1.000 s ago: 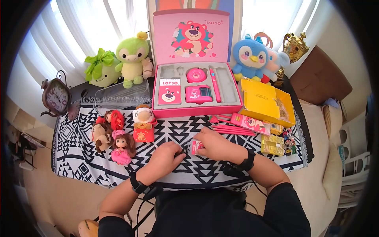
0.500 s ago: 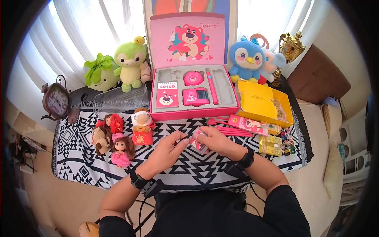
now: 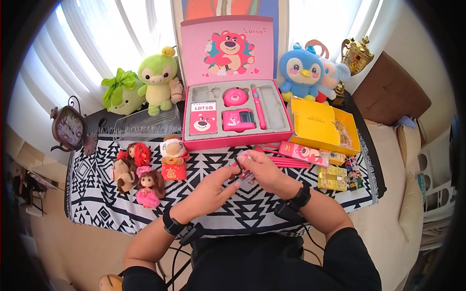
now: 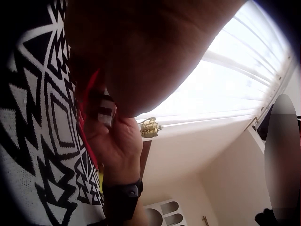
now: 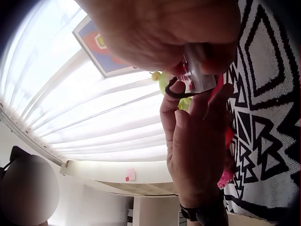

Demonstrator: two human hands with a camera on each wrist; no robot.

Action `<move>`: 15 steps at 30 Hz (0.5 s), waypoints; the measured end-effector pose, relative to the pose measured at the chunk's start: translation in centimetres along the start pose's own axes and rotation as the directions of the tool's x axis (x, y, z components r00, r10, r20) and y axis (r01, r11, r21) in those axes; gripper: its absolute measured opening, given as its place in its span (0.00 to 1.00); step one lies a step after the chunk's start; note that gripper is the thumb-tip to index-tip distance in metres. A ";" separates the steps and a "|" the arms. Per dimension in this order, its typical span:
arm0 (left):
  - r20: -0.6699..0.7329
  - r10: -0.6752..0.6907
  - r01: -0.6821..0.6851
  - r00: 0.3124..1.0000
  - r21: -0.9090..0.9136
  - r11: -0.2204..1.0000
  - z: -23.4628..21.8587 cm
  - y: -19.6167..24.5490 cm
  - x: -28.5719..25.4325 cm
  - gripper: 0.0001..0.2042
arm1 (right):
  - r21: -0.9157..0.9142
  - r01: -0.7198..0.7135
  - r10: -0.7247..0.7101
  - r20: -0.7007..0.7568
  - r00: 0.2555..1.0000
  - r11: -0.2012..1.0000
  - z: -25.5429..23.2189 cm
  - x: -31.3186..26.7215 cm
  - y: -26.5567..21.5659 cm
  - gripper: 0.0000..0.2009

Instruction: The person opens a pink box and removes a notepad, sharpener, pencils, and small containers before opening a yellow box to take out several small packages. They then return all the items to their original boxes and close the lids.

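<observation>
My right hand grips a small clear plastic case with pink and white inside, held above the cloth in front of the pink box. A thin black band curves around the left index fingertip, close against the case's end. My left hand meets the case from the left, its index finger and thumb at the band. In the head view the band shows as a dark loop between both hands. Fingers hide much of the case in the left wrist view.
Behind the hands stands an opened pink gift box with a notepad, round item, sharpener and pen. Small dolls and a red-pouched plush sit left. Pink pencils, a yellow box and small packs lie right.
The right hand has lifted the case off the cloth and tilted it. My left hand has moved up and right with the black band, which now meets the case.
</observation>
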State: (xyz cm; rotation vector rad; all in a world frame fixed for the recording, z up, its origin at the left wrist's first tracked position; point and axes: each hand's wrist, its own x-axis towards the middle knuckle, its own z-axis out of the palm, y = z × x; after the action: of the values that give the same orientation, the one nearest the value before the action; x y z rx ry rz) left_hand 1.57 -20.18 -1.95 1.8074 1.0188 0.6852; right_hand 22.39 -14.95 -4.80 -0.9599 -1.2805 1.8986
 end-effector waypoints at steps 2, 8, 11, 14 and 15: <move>-0.054 0.157 -0.147 0.986 0.157 0.977 0.6 0.0 0.2 0.19 | 0.062 0.026 -0.019 -0.109 0.994 0.998 0.8 0.0 -0.4 0.12; -0.006 0.242 -0.236 0.970 0.215 0.948 4.1 -0.4 -0.5 0.26 | 0.399 0.096 -0.034 -0.160 0.987 0.912 1.6 1.0 -0.6 0.10; -0.019 0.115 -0.113 0.993 0.099 0.989 5.0 -0.6 -0.8 0.28 | 0.376 0.131 -0.068 -0.176 0.982 0.917 1.3 1.1 -0.1 0.09; 0.030 0.298 -0.296 0.954 0.249 0.922 5.1 -1.0 -1.1 0.27 | 0.375 0.137 -0.059 -0.213 0.975 0.917 1.7 0.7 -0.6 0.10; -0.048 0.282 -0.267 0.958 0.204 0.942 5.2 -0.8 -1.2 0.23 | 0.375 0.136 -0.059 -0.210 0.976 0.917 1.6 0.8 -0.6 0.10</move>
State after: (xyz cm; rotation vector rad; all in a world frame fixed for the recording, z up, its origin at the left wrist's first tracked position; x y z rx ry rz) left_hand 4.80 -23.39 -4.91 2.1362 0.9180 0.8537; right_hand 20.75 -14.88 -4.02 -0.8304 -0.7819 1.8352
